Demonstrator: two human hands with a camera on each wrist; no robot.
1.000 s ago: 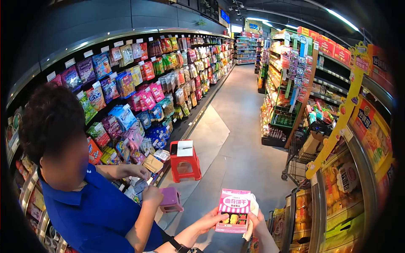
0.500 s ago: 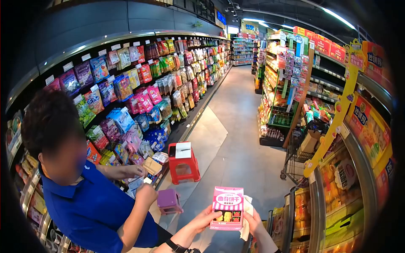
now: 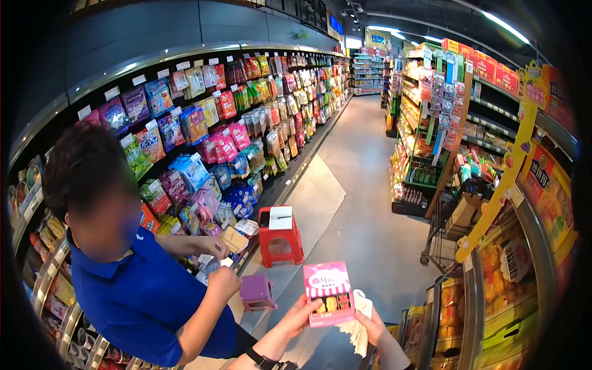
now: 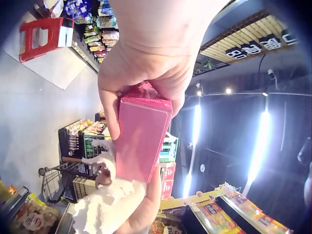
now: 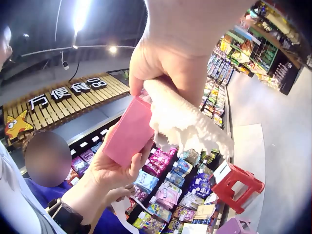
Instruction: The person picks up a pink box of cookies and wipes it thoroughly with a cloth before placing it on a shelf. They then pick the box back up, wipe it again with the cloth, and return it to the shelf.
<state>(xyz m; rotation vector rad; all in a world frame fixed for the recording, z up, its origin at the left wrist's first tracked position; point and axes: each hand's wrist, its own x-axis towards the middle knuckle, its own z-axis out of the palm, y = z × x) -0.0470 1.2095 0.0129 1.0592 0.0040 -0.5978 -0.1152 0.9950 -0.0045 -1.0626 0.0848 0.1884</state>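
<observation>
My left hand (image 3: 298, 314) grips a pink cookie box (image 3: 327, 280) by its left side, thumb over the front, which has a striped awning and pictured cookies. A plain pink side of the box (image 4: 141, 136) shows in the left wrist view. A crumpled white cloth (image 3: 356, 333) is held in my right hand (image 3: 372, 328), just right of the box. In the right wrist view the cloth (image 5: 183, 122) hangs below the right hand (image 5: 170, 63), whose fingertips are right at the box's corner.
A person in a blue shirt (image 3: 142, 296) stands at left, hands together near the lower shelf. A red stool (image 3: 280, 243) bearing an open notebook (image 3: 280, 218) and a purple stool (image 3: 256, 293) stand on the floor. Snack racks (image 3: 234, 132) line the left; a shopping cart (image 3: 441, 237) stands right.
The box has tilted, its right side lower. My right hand with the cloth has drawn slightly away from the box's edge, and the cloth hangs lower. The left hand keeps its grip.
</observation>
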